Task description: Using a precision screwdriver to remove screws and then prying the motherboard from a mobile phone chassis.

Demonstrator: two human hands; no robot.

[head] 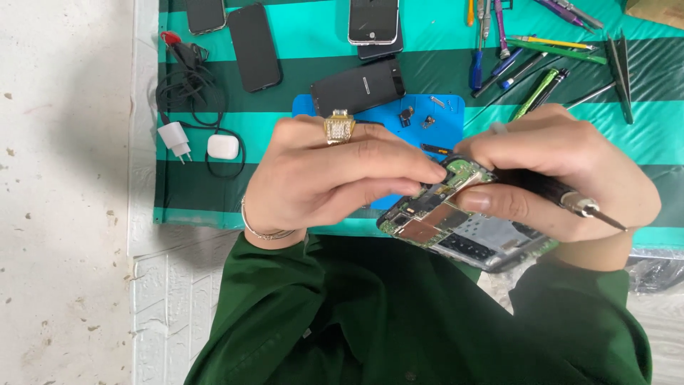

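Both hands meet over an opened phone (463, 228) held near the body, above the striped cloth (299, 28): left hand (335, 178) pinches at its circuit board with curled fingers, right hand (563, 171) steadies the body while closed around a screwdriver (570, 202). Light, stiff and probably fragile, the phone seems best gripped by its edges, away from bare parts
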